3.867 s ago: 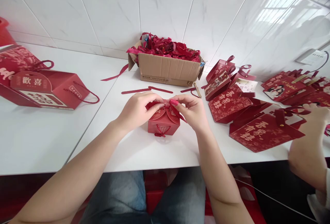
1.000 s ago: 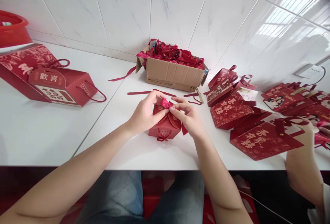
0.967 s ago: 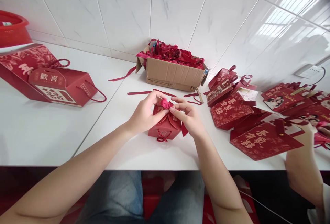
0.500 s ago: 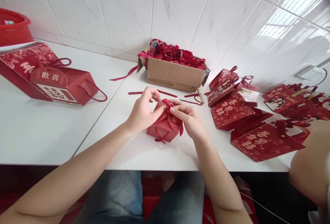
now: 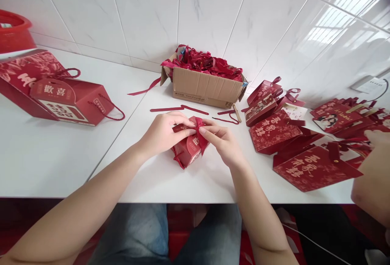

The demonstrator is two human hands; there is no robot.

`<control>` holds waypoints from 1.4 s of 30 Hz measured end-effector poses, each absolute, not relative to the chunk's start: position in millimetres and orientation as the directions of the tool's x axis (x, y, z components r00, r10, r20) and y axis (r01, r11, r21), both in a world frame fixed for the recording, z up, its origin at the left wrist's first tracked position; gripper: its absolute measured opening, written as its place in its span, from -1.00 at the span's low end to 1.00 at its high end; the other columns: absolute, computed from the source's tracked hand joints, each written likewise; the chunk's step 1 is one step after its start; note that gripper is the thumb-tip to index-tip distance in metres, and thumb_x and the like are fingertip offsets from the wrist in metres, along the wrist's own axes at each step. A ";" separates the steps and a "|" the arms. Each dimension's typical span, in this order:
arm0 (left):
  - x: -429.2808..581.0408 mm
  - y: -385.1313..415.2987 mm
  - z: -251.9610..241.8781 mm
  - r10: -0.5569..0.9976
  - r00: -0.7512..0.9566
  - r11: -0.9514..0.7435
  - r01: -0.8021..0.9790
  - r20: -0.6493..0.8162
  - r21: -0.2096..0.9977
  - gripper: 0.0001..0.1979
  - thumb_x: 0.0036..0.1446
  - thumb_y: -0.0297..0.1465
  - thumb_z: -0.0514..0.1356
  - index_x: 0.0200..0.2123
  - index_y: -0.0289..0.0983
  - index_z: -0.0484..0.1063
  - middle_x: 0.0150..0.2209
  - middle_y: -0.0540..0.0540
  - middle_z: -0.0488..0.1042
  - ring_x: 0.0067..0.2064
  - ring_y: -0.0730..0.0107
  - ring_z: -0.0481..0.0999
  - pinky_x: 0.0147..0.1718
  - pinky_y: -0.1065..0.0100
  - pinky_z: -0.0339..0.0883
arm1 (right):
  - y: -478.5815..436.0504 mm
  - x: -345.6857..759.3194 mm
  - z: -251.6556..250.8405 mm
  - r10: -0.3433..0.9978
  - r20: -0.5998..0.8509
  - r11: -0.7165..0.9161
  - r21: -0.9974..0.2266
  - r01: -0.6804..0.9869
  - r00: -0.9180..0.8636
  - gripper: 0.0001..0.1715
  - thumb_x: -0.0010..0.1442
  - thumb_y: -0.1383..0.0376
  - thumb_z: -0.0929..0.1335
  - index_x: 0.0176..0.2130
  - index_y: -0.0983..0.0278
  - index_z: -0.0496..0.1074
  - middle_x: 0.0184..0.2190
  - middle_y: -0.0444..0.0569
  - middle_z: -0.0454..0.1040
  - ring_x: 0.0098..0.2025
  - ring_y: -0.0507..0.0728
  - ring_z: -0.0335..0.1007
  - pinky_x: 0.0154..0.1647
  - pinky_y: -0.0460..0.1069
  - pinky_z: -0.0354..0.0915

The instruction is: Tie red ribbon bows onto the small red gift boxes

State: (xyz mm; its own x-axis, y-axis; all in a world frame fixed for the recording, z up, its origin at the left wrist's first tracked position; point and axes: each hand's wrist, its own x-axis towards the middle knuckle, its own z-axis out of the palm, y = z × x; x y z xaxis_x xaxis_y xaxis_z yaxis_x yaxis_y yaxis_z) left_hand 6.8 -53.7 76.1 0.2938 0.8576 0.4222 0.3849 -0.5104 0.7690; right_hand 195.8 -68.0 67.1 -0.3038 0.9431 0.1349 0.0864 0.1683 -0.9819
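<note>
A small red gift box (image 5: 185, 151) with a twisted red cord on its side stands on the white table in front of me. On its top is a red ribbon (image 5: 200, 129), knotted with a tail hanging down the front. My left hand (image 5: 166, 131) lies over the box's left top edge, its thumb and fingers pinching the ribbon from the left. From the right, my right hand (image 5: 219, 137) pinches the same ribbon between thumb and fingers. Both hands meet at the knot and partly hide it.
Behind stands a cardboard box (image 5: 207, 89) full of red ribbons. Loose ribbon strips (image 5: 166, 109) lie before it. Larger red gift boxes (image 5: 73, 98) sit at left near a red basin (image 5: 15, 33). Several red bags (image 5: 313, 167) stand at right, beside another person's arm (image 5: 374, 175).
The small gift box has turned, so its corded side now faces further left. My left hand's fingers have come down onto the box top. The other person's hand has moved toward the bags.
</note>
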 end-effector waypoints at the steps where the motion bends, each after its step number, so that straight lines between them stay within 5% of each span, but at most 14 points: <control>1: 5.8 -52.5 76.5 0.862 0.293 -0.503 0.383 0.414 0.775 -0.86 0.05 -0.30 0.30 -0.36 -0.23 0.60 -0.28 -0.09 0.59 -0.25 0.27 0.56 -0.26 0.29 0.46 | -68.6 195.8 67.8 0.940 0.142 0.183 -0.977 0.108 -0.309 -0.72 0.18 0.06 0.37 -0.28 0.17 0.59 0.12 -0.02 0.38 0.16 0.18 0.32 0.11 0.07 0.33; 5: 2.4 -49.8 78.4 0.872 0.274 -0.485 0.384 0.405 0.786 -0.88 0.05 -0.32 0.29 -0.39 -0.23 0.60 -0.31 -0.07 0.61 -0.27 0.28 0.57 -0.26 0.32 0.47 | -68.6 197.7 68.2 0.948 0.189 0.236 -0.957 0.170 -0.255 -0.63 0.24 0.02 0.29 -0.20 0.22 0.49 -0.07 0.02 0.50 -0.12 0.12 0.47 -0.14 0.04 0.42; 9: 1.7 -49.8 78.5 0.883 0.256 -0.465 0.382 0.392 0.799 -0.89 0.06 -0.36 0.26 -0.37 -0.24 0.58 -0.32 -0.06 0.61 -0.25 0.29 0.57 -0.25 0.34 0.47 | -65.0 202.2 65.5 0.911 0.382 0.412 -0.844 0.343 -0.153 -0.78 0.21 0.16 0.34 -0.16 0.21 0.36 -0.24 -0.04 0.50 -0.14 0.11 0.45 -0.10 0.05 0.37; 15: 3.4 -50.2 77.2 0.878 0.266 -0.477 0.402 0.399 0.782 -0.89 0.07 -0.40 0.21 -0.37 -0.25 0.55 -0.34 -0.05 0.60 -0.29 0.34 0.55 -0.28 0.37 0.45 | -65.9 209.0 70.1 0.793 0.564 0.595 -0.632 0.497 -0.232 -0.80 0.18 0.29 0.33 -0.14 0.17 0.34 -0.37 -0.13 0.45 -0.27 0.08 0.42 -0.04 0.08 0.31; 20: 2.8 -49.9 75.5 0.873 0.298 -0.482 0.398 0.387 0.780 -0.89 0.11 -0.37 0.19 -0.35 -0.24 0.52 -0.32 -0.05 0.58 -0.30 0.37 0.53 -0.31 0.41 0.44 | -63.8 221.1 72.9 0.896 0.369 0.444 -0.778 0.445 -0.249 -0.77 0.24 0.11 0.31 -0.19 0.20 0.35 -0.70 -0.29 0.24 -0.65 -0.01 0.19 -0.49 -0.05 0.24; 24: 0.8 -50.8 73.7 0.869 0.370 -0.463 0.370 0.329 0.805 -0.87 0.16 -0.34 0.14 -0.31 -0.23 0.46 -0.29 -0.06 0.54 -0.36 0.39 0.51 -0.34 0.38 0.45 | -51.3 226.4 65.3 0.906 0.411 0.407 -0.784 0.469 -0.099 -0.66 0.30 0.05 0.22 -0.14 0.24 0.37 -0.44 -0.08 0.49 -0.39 0.06 0.43 -0.39 -0.04 0.32; 28: -1.5 -51.0 73.8 0.837 0.464 -0.474 0.346 0.291 0.810 -0.87 0.19 -0.32 0.12 -0.30 -0.23 0.43 -0.28 -0.06 0.53 -0.28 0.37 0.52 -0.31 0.38 0.45 | -51.0 222.7 65.2 0.799 0.466 0.587 -0.740 0.328 -0.379 -0.64 0.26 0.19 0.28 0.04 0.18 0.34 0.04 0.04 0.46 0.05 0.13 0.40 -0.01 0.06 0.36; 35: -0.7 -52.7 75.8 0.818 0.454 -0.515 0.307 0.353 0.800 -0.89 0.16 -0.38 0.15 -0.29 -0.21 0.48 -0.27 -0.04 0.56 -0.23 0.35 0.54 -0.24 0.38 0.46 | -59.9 217.6 73.0 0.686 0.596 0.725 -0.605 0.328 -0.417 -0.77 0.24 0.35 0.29 -0.14 0.15 0.49 -0.20 -0.06 0.57 -0.14 0.11 0.48 -0.03 0.08 0.38; 42: 0.6 -53.7 75.4 0.734 0.399 -0.676 0.355 0.549 0.646 -0.89 0.11 -0.47 0.16 -0.33 -0.23 0.50 -0.29 -0.03 0.55 -0.24 0.37 0.53 -0.19 0.36 0.42 | -57.4 217.1 66.9 0.594 0.647 0.805 -0.475 0.357 -0.478 -0.58 0.26 0.44 0.17 -0.09 0.14 0.51 -0.26 0.01 0.41 -0.19 0.10 0.40 -0.18 0.06 0.38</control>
State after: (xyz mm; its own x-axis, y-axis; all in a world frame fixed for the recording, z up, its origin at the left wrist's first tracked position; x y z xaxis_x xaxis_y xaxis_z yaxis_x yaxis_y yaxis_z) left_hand 0.6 -53.7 75.4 0.3988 0.7343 0.5493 0.3548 -0.6759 0.6459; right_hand 217.1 -57.4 66.9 -0.4782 0.5938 0.6470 0.3571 0.8046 -0.4745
